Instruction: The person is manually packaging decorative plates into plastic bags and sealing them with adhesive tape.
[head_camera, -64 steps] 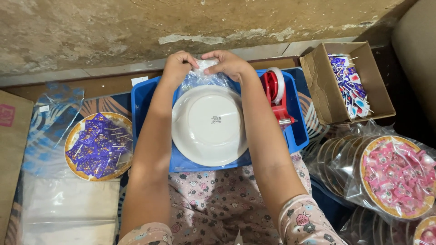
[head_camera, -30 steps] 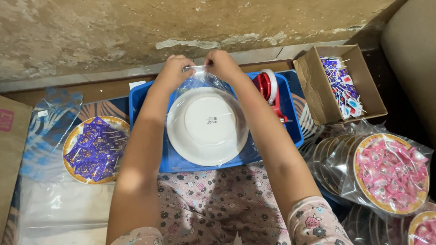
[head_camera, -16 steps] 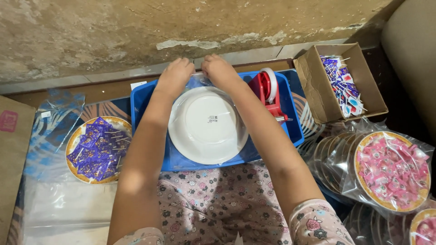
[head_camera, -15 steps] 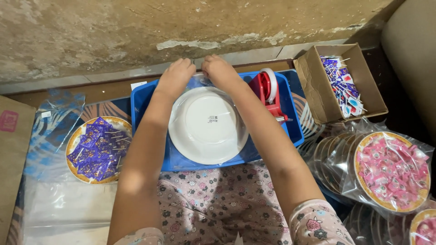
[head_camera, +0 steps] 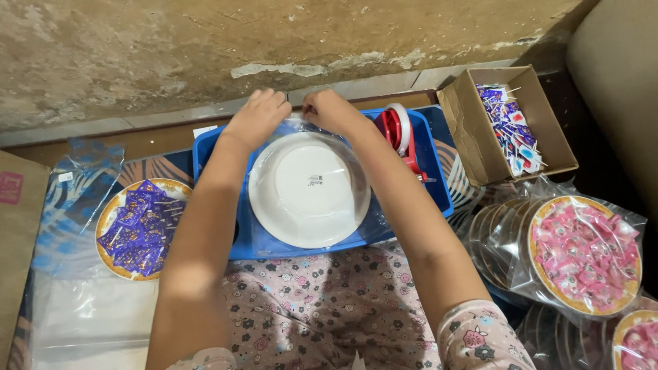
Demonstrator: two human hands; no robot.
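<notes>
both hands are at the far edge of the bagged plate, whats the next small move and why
Probably the right hand reaches to the red tape dispenser beside it for a strip, while the left hand holds the fold. The upside-down white plate is in its clear bag, whose mouth is gathered at the far rim with no tape visible.

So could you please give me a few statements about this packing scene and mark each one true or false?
1. Both hands, left and right, pinch the clear bag at the far edge of the white plate. True.
2. The white plate lies face up. False: it lies upside down, its base showing.
3. The tape dispenser stands in the blue tray, right of the plate. True.
4. The cardboard box is empty. False: it holds small wrapped sweets on sticks.
5. The plate at left holds pink sweets. False: purple packets; the pink ones are at right.
</notes>
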